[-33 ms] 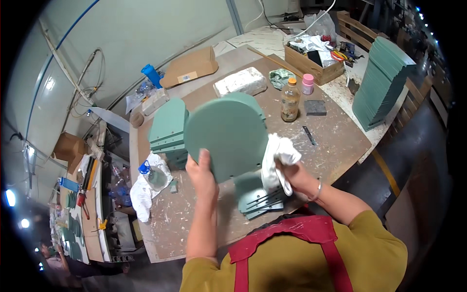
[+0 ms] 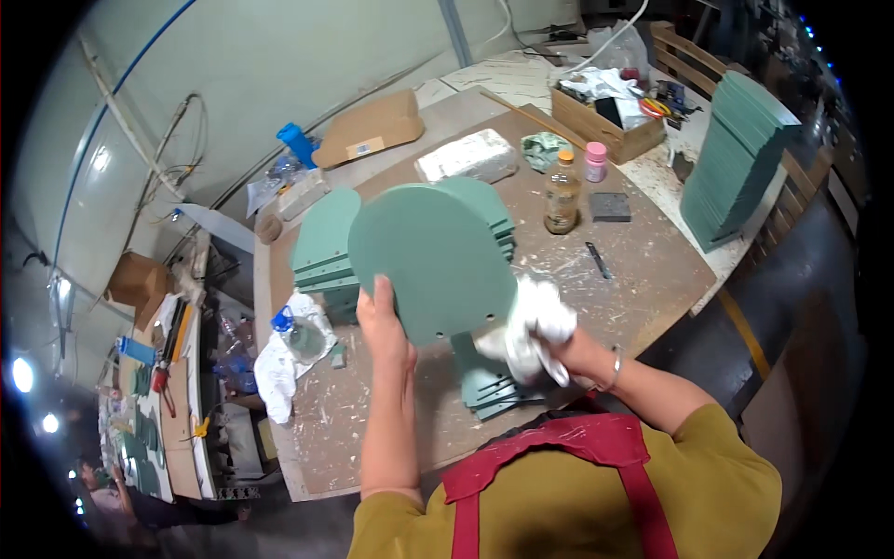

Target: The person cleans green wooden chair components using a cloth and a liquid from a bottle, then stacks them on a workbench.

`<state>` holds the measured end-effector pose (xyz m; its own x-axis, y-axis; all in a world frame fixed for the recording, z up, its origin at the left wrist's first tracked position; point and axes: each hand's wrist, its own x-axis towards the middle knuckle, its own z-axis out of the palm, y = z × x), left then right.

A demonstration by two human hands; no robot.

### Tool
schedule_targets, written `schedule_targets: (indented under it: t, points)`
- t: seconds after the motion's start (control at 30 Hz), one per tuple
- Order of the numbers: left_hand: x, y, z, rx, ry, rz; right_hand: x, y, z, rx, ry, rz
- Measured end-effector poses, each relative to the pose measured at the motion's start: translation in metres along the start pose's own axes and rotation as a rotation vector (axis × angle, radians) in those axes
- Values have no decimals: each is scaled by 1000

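1. Far left on the bench, a stack of green panels (image 2: 326, 252) lies flat; whether I have wiped those I cannot tell.
2. My left hand (image 2: 384, 326) grips the lower left edge of a round green panel (image 2: 430, 263), fingers clamped on it, holding it tilted up above the workbench (image 2: 643, 270).
3. My right hand (image 2: 559, 349) is bunched tight around a white rag (image 2: 533, 326), pressed at the panel's lower right edge, so I judge the wiping to be under way.
4. Below, more green pieces (image 2: 489, 387) lie flat.
5. Far right, a tall stack of green boards (image 2: 736, 158) leans, seemingly much left.
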<state>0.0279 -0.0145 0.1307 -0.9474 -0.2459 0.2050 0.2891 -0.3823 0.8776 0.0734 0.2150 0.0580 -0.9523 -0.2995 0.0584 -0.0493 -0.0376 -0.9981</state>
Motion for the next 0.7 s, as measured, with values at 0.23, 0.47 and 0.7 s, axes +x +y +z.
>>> schedule_targets:
  t: [0.23,0.47,0.7]
  points:
    - [21,-29,-24,-574,-281,-411,-13,-5,-20,195,131,65]
    - [17,-52,-18,-321,-314,-458,-2,-26,-42,90,184,-180]
    - [20,-84,-6,-359,-182,-515,5,-96,-11,-579,47,-687]
